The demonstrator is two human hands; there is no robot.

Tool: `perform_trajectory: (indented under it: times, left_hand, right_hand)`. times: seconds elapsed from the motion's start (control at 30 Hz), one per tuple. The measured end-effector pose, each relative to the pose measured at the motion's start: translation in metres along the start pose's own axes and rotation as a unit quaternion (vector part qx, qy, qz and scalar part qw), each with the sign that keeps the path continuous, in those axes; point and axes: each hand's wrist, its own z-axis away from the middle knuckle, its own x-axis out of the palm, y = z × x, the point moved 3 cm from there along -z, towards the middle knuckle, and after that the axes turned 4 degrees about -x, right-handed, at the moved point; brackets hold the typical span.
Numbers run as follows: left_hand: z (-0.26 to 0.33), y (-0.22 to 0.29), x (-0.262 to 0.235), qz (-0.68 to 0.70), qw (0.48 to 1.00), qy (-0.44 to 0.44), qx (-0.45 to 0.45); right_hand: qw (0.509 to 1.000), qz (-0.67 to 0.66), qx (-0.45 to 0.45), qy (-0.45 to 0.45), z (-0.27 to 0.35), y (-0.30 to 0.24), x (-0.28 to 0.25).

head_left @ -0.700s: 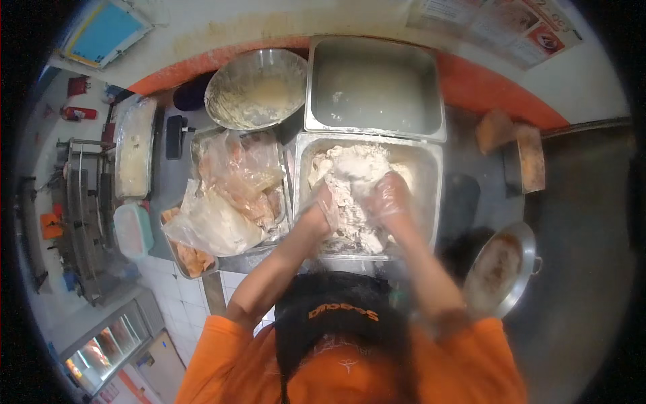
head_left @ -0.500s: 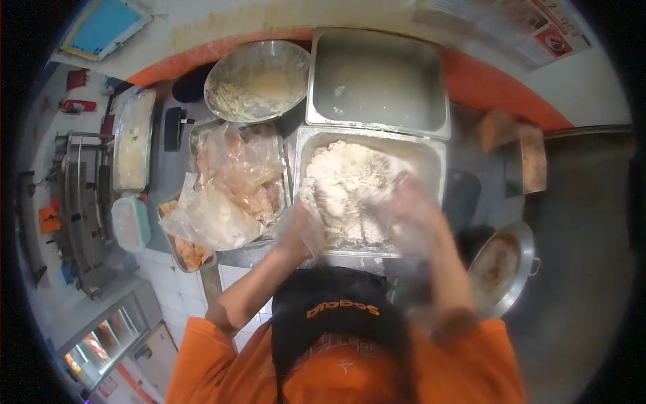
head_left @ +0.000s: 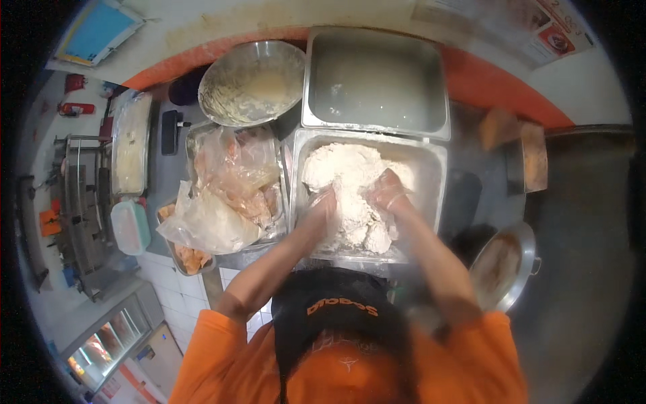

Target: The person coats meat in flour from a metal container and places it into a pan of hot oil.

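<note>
A steel pan [head_left: 436, 195] in front of me holds a heap of lumpy pieces [head_left: 346, 165] thickly coated in white flour; what lies under the coating is hidden. Both my hands wear thin clear gloves and reach into it. My left hand [head_left: 326, 205] presses against the heap's left side, its fingertips buried. On the other side, my right hand [head_left: 391, 195] curls its fingers and thumb in on floured pieces. Some lumps lie between my wrists, near the pan's front wall.
Behind stands a deep steel pan [head_left: 377, 74], beside a batter-smeared bowl [head_left: 252, 84]. At left, a clear plastic bag [head_left: 215, 219] lies over a tray of raw meat-like pieces [head_left: 192, 259]. A wide metal pan [head_left: 501, 266] sits at right, below an orange-brown box [head_left: 533, 158].
My hands have moved inward from the pan's sides to the heap. The floured pieces have been pushed together and lumps show near the front.
</note>
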Motion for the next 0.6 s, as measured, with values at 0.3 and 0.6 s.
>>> perform_trajectory:
  times: [0.3,0.6]
  left_hand:
    - [0.123,0.18,0.013,0.281,0.939,-0.008,-0.198]
    - [0.105,0.188,0.043,0.373,0.917,-0.136,-0.031]
  right_hand:
    - [0.949,0.302,-0.074,0.061,0.089,-0.032,0.009]
    - [0.983,0.031,-0.07,0.164,0.073,-0.091,0.069]
